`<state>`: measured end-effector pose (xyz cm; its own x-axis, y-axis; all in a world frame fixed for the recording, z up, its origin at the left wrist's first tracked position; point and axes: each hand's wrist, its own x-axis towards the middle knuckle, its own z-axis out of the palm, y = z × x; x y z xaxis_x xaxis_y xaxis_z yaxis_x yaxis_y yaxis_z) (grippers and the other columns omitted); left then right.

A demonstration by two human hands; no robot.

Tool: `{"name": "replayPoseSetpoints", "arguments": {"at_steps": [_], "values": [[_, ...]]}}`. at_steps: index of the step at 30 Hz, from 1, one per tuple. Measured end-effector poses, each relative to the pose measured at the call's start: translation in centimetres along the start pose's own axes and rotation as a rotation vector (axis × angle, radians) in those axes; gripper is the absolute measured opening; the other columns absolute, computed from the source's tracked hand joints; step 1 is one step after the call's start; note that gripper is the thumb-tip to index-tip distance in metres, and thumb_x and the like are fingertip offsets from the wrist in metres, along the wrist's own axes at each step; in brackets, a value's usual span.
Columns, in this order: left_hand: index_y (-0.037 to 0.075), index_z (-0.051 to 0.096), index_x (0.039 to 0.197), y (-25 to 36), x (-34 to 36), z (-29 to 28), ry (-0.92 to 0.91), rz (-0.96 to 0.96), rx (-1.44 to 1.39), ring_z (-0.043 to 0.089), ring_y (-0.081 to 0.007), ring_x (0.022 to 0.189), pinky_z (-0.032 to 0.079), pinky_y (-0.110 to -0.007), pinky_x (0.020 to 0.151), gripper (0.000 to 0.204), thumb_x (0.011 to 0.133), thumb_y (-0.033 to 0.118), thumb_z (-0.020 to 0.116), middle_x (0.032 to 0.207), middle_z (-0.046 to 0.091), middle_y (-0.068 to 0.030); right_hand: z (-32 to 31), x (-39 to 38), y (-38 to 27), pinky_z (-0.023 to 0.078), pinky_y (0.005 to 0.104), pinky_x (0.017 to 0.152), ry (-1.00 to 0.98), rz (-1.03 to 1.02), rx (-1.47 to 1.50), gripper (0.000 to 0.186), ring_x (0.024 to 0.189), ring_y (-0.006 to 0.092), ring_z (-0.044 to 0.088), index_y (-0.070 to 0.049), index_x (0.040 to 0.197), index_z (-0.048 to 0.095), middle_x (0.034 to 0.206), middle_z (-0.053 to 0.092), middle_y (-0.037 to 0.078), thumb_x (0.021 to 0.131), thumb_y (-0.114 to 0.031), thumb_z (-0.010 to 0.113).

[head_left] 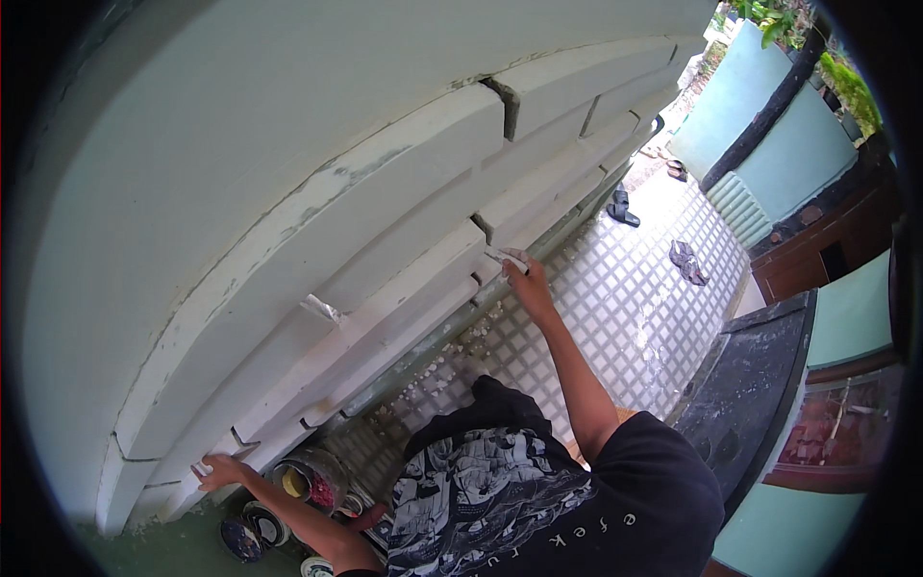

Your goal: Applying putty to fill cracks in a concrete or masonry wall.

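Observation:
A white wall with stepped, block-like mouldings and dark gaps runs diagonally across the view. At its lower left end my left hand rests on the moulding's edge. Its fingers are spread apart and nothing shows in them. Farther right, my right hand is at the lower moulding, close to a dark vertical gap. The fingers there are closed round a small, pale, flat item whose kind I cannot make out. A shiny whitish patch marks the recessed band between the two hands.
Beside my left forearm stand a bucket with pink and yellow things inside and a dark paint can. White crumbs litter the tiled floor. Dark sandals, a crumpled cloth and a black bench-like surface lie right.

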<state>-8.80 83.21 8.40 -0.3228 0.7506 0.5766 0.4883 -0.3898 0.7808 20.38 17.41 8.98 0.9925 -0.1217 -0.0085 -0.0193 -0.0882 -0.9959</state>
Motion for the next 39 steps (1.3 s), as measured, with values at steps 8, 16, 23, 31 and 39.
{"name": "replayPoseSetpoints", "arguments": {"at_steps": [8, 16, 23, 31, 39], "values": [[-0.001, 0.057, 0.125, 1.5, -1.0, 0.0, -0.056, -0.026, -0.031, 0.028, -0.0487, 0.135, 0.028, -0.057, 0.108, 0.049, 0.087, 0.03, 0.057, 0.142, 0.025, -0.0377, 2.6, -2.1, 1.4, 0.041, 0.0225, 0.056, -0.11, 0.078, -0.073, 0.025, 0.062, 0.0062, 0.053, -0.001, 0.112, 0.063, 0.073, 0.059, -0.001, 0.094, -0.017, 0.058], [0.001, 0.059, 0.124, -0.5, -0.4, 0.6, -0.016, 0.009, 0.007, 0.031, -0.0474, 0.133, 0.031, -0.055, 0.107, 0.049, 0.086, 0.031, 0.059, 0.142, 0.027, -0.036, 4.2, -1.4, 0.2, 0.033, 0.0203, 0.05, 0.071, 0.257, 0.334, 0.024, 0.057, 0.0037, 0.044, -0.001, 0.113, 0.063, 0.071, 0.056, -0.002, 0.094, -0.013, 0.055], [0.004, 0.06, 0.124, -0.6, -0.4, 0.9, -0.007, -0.043, -0.061, 0.028, -0.0459, 0.137, 0.031, -0.054, 0.107, 0.046, 0.085, 0.03, 0.06, 0.146, 0.023, -0.0351, 4.2, -1.6, 0.6, 0.035, 0.0215, 0.051, 0.185, 0.151, 0.291, 0.026, 0.059, 0.0041, 0.044, 0.0, 0.115, 0.062, 0.072, 0.054, -0.003, 0.094, -0.014, 0.055], [0.002, 0.058, 0.125, 0.0, -0.8, 0.7, -0.023, 0.0, -0.038, 0.024, -0.0461, 0.138, 0.03, -0.056, 0.107, 0.048, 0.086, 0.029, 0.059, 0.147, 0.021, -0.0353, 4.9, -2.3, 0.9, 0.036, 0.0203, 0.055, 0.019, 0.229, 0.379, 0.028, 0.064, 0.004, 0.046, 0.001, 0.118, 0.059, 0.075, 0.055, -0.002, 0.095, -0.015, 0.057], [0.002, 0.057, 0.126, 0.1, -0.7, 0.7, -0.001, -0.027, -0.029, 0.023, -0.0465, 0.139, 0.03, -0.055, 0.107, 0.047, 0.087, 0.028, 0.058, 0.147, 0.02, -0.0352, 5.3, -3.0, 0.7, 0.037, 0.0212, 0.054, -0.048, 0.235, 0.411, 0.023, 0.062, 0.0046, 0.047, 0.0, 0.114, 0.058, 0.073, 0.055, -0.001, 0.096, -0.013, 0.055]]}}
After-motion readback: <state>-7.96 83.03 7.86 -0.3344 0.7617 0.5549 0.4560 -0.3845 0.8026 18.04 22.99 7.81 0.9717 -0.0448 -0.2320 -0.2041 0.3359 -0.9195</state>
